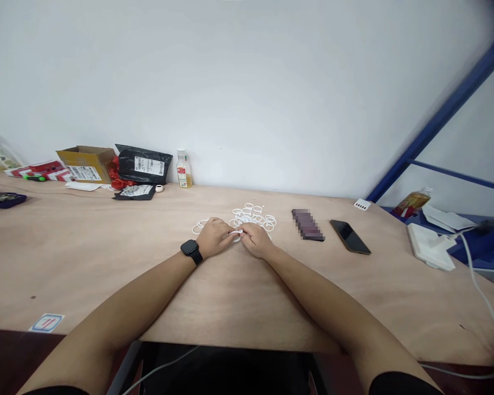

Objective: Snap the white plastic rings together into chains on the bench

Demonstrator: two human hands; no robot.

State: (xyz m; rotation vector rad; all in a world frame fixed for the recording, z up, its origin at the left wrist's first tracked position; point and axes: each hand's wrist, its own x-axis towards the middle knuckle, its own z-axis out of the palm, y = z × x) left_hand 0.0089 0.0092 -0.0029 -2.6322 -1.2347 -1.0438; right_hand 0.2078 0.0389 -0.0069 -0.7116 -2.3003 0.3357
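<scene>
Both my hands meet at the middle of the wooden table. My left hand, with a black watch on its wrist, is closed in a pinch on a small white ring. My right hand is closed too, its fingertips touching the same ring from the other side. Just beyond the hands lies a loose pile of several white rings, and a few more rings lie to the left of my left hand.
A blurred dark object and a black phone lie right of the rings. At the back left stand a cardboard box, a black parcel bag and a small bottle. A white device with a cable and a blue frame are at the right.
</scene>
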